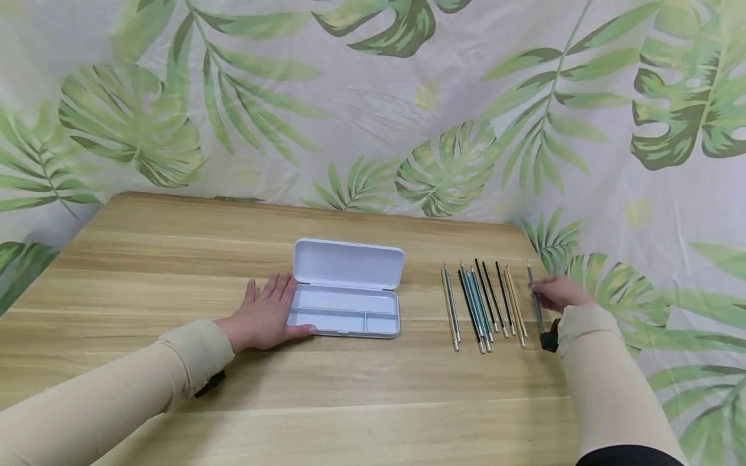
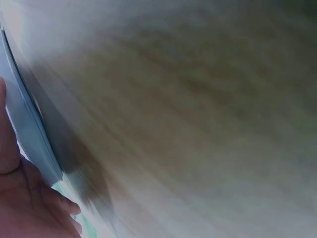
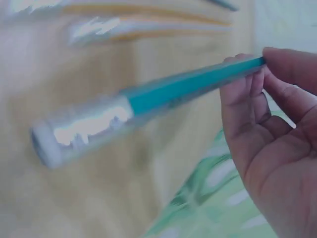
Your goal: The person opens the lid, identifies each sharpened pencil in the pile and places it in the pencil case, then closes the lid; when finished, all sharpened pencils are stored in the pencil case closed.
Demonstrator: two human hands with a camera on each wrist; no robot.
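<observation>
A light blue pencil case [image 1: 344, 321] lies with its lid raised on the wooden table, its divided tray bare. My left hand [image 1: 265, 317] rests against its left side, fingers straight and thumb at the front edge; the left wrist view shows the palm [image 2: 29, 203] beside the case wall [image 2: 29, 119]. At the table's right edge my right hand [image 1: 559, 292] pinches a teal pencil [image 1: 537, 304] between thumb and fingers. In the right wrist view the pencil [image 3: 193, 87] points its white eraser end toward the camera.
Several pencils, teal [image 1: 474, 301], black [image 1: 504, 298] and natural wood [image 1: 515, 304], lie in a loose row between the case and my right hand. A leaf-patterned cloth [image 1: 373, 116] hangs behind the table [image 1: 373, 401] and along its right side.
</observation>
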